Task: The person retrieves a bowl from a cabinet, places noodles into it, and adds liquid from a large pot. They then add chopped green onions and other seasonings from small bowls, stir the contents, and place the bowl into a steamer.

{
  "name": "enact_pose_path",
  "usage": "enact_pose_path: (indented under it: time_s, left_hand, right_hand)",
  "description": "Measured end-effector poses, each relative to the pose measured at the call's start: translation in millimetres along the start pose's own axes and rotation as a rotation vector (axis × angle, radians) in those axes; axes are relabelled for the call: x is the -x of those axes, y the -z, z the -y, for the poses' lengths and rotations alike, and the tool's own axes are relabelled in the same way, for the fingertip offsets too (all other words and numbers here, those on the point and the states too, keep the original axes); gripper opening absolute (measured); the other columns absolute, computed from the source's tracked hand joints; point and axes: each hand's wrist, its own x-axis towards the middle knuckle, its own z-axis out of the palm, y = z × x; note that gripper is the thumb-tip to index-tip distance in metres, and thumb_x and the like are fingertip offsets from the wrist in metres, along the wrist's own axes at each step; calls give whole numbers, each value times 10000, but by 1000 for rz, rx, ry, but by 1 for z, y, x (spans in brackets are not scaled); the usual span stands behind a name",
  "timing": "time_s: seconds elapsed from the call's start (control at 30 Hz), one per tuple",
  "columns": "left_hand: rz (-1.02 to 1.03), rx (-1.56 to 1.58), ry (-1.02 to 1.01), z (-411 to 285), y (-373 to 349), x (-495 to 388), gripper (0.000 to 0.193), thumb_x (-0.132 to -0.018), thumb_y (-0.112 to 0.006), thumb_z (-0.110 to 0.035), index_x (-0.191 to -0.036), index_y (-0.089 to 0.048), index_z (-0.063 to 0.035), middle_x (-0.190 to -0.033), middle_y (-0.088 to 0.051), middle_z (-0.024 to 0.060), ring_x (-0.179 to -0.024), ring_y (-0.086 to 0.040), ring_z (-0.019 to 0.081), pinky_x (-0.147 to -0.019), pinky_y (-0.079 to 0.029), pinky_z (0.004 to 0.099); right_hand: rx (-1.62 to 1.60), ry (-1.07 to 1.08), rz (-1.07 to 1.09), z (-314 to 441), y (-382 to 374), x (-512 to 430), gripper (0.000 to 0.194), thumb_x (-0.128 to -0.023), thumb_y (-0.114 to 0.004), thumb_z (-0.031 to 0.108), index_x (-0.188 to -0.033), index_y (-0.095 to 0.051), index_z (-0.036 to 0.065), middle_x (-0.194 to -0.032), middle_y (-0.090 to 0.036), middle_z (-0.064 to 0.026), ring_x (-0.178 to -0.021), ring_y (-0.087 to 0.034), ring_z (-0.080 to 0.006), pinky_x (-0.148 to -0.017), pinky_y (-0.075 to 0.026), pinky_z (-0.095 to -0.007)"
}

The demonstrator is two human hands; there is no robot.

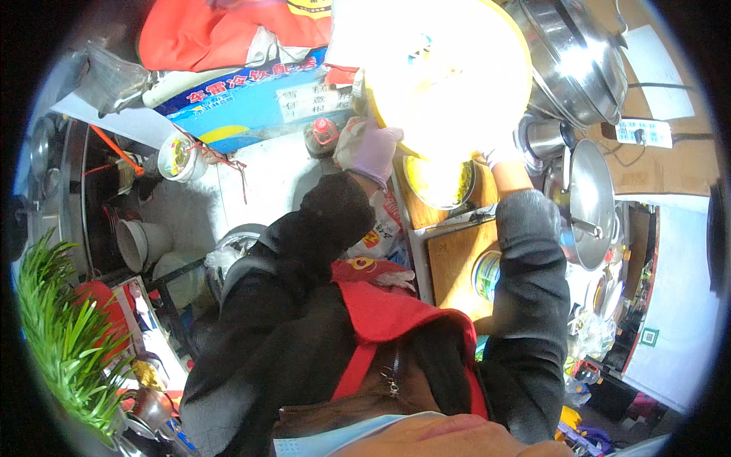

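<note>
A large round basin with a yellow rim (pixel 529 64) fills the top of the view; glare washes out its inside and hides most of its contents. My left hand (pixel 377 149), in a pale purple glove, grips its near left edge. My right hand (pixel 501 155) holds the near right edge, its fingers partly lost in the glare. Below the basin's near rim stands a round metal bowl (pixel 472 191) with yellow-green contents, on a wooden board (pixel 424 208). Whether anything passes between basin and bowl I cannot tell.
A red-capped bottle (pixel 322 137) stands left of my left hand. At right are a large steel pot (pixel 588 63), a steel pan (pixel 594 205), and a power strip (pixel 644 133) with cords. Nearer me, a printed tub (pixel 487 275) sits on a cutting board (pixel 448 268).
</note>
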Motion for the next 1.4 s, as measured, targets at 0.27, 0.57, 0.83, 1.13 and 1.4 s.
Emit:
enact_pose_path:
  time_s: [0.27, 0.57, 0.83, 1.13, 1.4]
  left_hand:
    - [0, 2, 45, -3, -3, 7, 444, -712, -455, 59, -1153, -414, 34, -995, -492, 114, -936, -545, 253, -820, -514, 419]
    - [113, -42, 64, -3, -9, 25, 507, -692, -449, 62, -1191, -376, 11, -1007, -477, 124, -916, -556, 263, -734, -547, 401]
    - [77, -105, -26, -9, -7, 18, 485, -687, -462, 54, -1168, -427, 9, -969, -513, 104, -887, -576, 236, -723, -548, 382]
    - [76, -156, -51, -12, -10, 31, 507, -687, -462, 61, -1190, -413, 18, -986, -516, 110, -917, -570, 241, -787, -526, 386]
    - [62, -155, -139, 1, -12, 19, 503, -701, -474, 54, -1198, -403, 23, -1010, -518, 119, -909, -582, 239, -746, -541, 347]
  right_hand:
    - [-93, -88, -72, -25, 11, -24, 338, -888, -535, 299, -1052, -617, 15, -1035, -633, -151, -945, -586, -282, -860, -444, -367]
    - [-119, -81, 80, 17, 0, 33, 350, -888, -536, 314, -1064, -616, 23, -1049, -630, -148, -958, -581, -289, -869, -439, -370]
    - [-182, -86, 29, 14, 4, 12, 361, -887, -536, 328, -1076, -615, 31, -1061, -627, -146, -969, -576, -295, -877, -435, -372]
    - [-141, -89, -76, -30, 12, -24, 373, -886, -536, 343, -1088, -613, 39, -1075, -624, -143, -981, -571, -301, -886, -431, -375]
    - [-296, -91, 193, 38, -22, 20, 384, -886, -536, 356, -1099, -612, 46, -1088, -621, -140, -992, -567, -307, -894, -427, -377]
